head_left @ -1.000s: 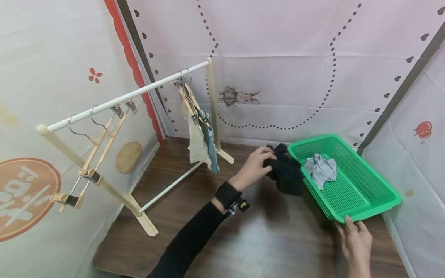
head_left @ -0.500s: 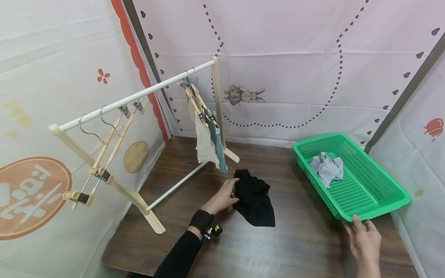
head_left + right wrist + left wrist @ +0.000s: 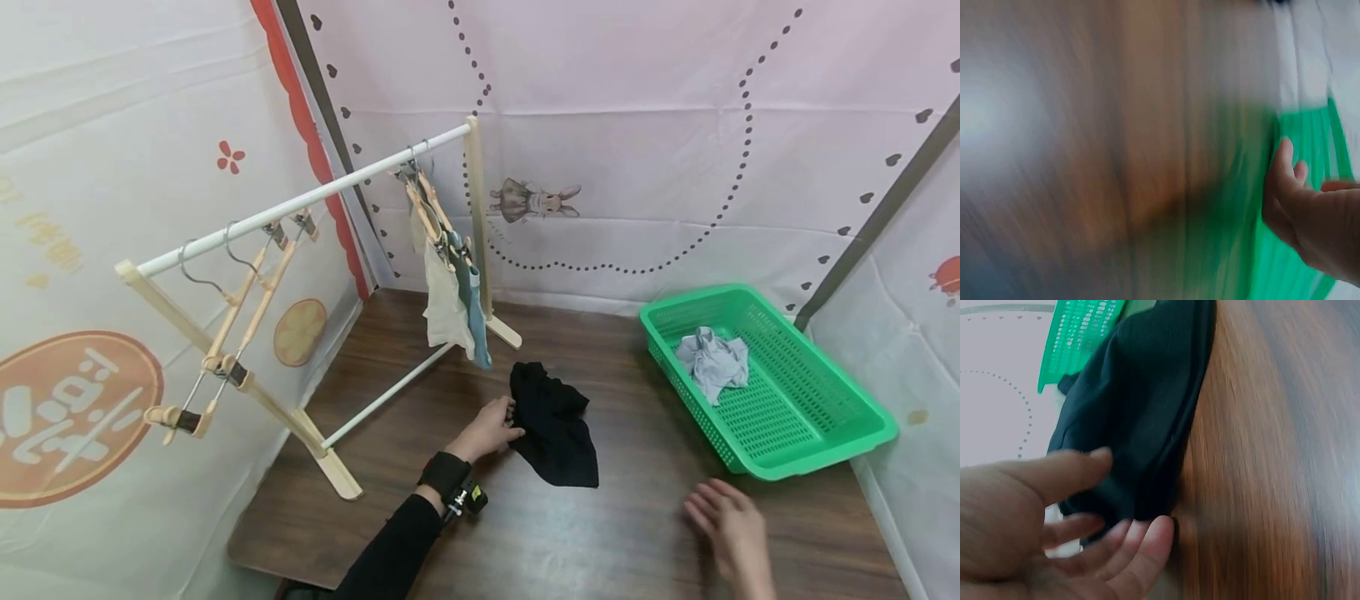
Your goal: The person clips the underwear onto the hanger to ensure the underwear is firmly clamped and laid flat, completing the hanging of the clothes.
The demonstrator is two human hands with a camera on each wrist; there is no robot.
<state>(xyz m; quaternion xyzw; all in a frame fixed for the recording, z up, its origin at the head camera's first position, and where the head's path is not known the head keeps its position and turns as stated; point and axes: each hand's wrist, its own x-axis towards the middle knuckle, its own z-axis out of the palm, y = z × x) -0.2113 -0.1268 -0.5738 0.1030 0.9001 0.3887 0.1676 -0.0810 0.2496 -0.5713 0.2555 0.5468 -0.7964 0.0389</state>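
A crumpled black garment [image 3: 553, 427] lies on the brown table, its exact kind hard to tell. At its left edge is my left hand [image 3: 491, 431], fingertips touching or very near the cloth. In the left wrist view, the thumb and fingers [image 3: 1147, 550] of that hand stand apart with the cloth beyond them. My right hand [image 3: 729, 529] is just in front of the green basket [image 3: 817, 465], off its rim, with relaxed fingers and nothing held. Inside the basket rests a crumpled light grey cloth [image 3: 712, 364]. The right wrist view is blurred.
A wooden rack with a white rail [image 3: 315, 197] stands at the left. Bare clip hangers [image 3: 240, 325] hang at its near end, small garments [image 3: 453, 308] at its far end. Printed fabric walls [image 3: 637, 150] enclose the table [image 3: 630, 533] at the back and sides.
My left hand brought the black garment left from beside the basket, laid it down and loosened its fingers. My right hand let go of the basket's rim and moved left.
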